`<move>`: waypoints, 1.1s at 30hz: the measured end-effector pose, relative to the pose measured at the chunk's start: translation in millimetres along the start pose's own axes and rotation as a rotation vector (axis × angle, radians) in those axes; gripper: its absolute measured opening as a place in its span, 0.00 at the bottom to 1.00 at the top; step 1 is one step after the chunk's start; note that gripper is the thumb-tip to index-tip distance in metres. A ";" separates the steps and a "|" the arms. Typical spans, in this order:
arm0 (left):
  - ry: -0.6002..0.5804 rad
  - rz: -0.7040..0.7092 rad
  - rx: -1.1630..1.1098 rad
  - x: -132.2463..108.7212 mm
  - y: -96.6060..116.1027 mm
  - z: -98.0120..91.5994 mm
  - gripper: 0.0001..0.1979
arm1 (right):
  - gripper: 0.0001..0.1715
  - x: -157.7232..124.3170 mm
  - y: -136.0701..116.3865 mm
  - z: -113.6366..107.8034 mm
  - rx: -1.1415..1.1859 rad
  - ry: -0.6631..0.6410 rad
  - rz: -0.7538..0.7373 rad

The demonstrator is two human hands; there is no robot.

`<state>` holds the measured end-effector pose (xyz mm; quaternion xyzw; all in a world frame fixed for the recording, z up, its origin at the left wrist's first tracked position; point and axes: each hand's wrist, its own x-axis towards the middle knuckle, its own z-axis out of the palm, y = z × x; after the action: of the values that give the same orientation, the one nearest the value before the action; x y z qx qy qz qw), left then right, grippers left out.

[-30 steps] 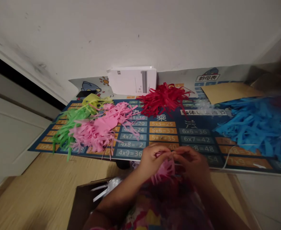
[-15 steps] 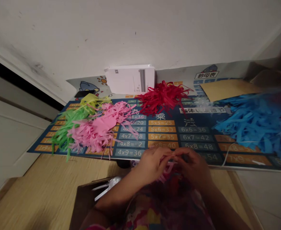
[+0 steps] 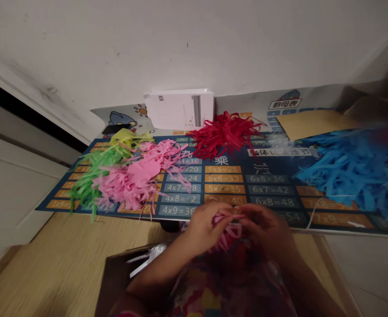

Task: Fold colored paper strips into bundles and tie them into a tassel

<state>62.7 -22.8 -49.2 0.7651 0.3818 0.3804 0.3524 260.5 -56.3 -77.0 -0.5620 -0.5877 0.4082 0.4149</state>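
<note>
Close to my body, at the front edge of the table, a pink paper tassel (image 3: 228,237) hangs between my hands with its strips pointing down. My left hand (image 3: 205,224) is closed around its upper part, thumb pressed toward the fingers. Fingers bent in a pinch, my right hand (image 3: 268,229) meets the tassel's top end from the other side. The exact spot where the fingertips touch is dim and partly hidden. Beyond my hands, a bunch of red paper strips (image 3: 227,134) lies on the table, with pink tassels (image 3: 131,180) to the left.
Green strips (image 3: 93,171) and yellow strips (image 3: 124,141) lie at the left, blue strips (image 3: 355,171) at the right. A multiplication chart (image 3: 225,189) covers the table. A white box (image 3: 180,110) and brown paper (image 3: 315,123) are at the back. Below stands a dark open box (image 3: 114,268).
My left hand has turned and shifted slightly left, so more of the pink tassel shows between my hands. The right hand stays nearly in place. Things on the table have not moved.
</note>
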 end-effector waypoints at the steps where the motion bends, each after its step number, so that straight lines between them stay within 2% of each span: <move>1: -0.004 0.017 -0.010 0.2 0.5 -0.7 0.05 | 0.13 0.4 0.7 -1.0 0.005 -0.021 0.001; 5: -0.042 0.102 0.009 2.5 1.6 0.7 0.09 | 0.12 0.6 0.6 -1.7 -0.125 0.028 -0.088; 9: -0.013 0.104 -0.008 4.7 0.5 7.2 0.06 | 0.12 -2.8 -2.0 0.1 -0.225 0.104 -0.184; 14: 0.019 0.141 0.074 5.1 -0.6 13.0 0.06 | 0.10 -7.8 -4.2 -1.8 -0.258 0.146 -0.216; 21: 0.083 0.408 0.117 13.2 -3.5 19.6 0.07 | 0.09 -10.4 -1.7 -8.0 -0.275 0.221 -0.247; 23: 0.064 0.413 0.124 17.4 -6.4 22.6 0.07 | 0.09 -11.0 -1.5 -7.3 -0.295 0.236 -0.273; 26: 0.010 0.334 0.159 23.8 -10.6 30.3 0.04 | 0.10 -13.5 -0.8 -0.9 -0.345 0.242 -0.263; 28: -0.029 0.279 0.187 26.1 -11.2 35.0 0.05 | 0.09 -14.2 1.3 -0.2 -0.361 0.229 -0.242; 30: -0.069 0.245 0.192 26.4 -10.6 36.1 0.07 | 0.08 -9.8 5.4 -15.9 -0.358 0.196 -0.256; 31: -0.078 0.230 0.179 26.0 -10.5 34.7 0.07 | 0.07 -4.3 7.9 -33.4 -0.359 0.206 -0.252; 33: -0.067 0.185 0.134 25.4 -12.2 28.6 0.06 | 0.09 13.3 13.4 -89.7 -0.396 0.350 -0.173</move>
<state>93.8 -2.7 -64.7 0.8312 0.3222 0.3590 0.2764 349.4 -41.4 -60.3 -0.6419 -0.6211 0.1449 0.4256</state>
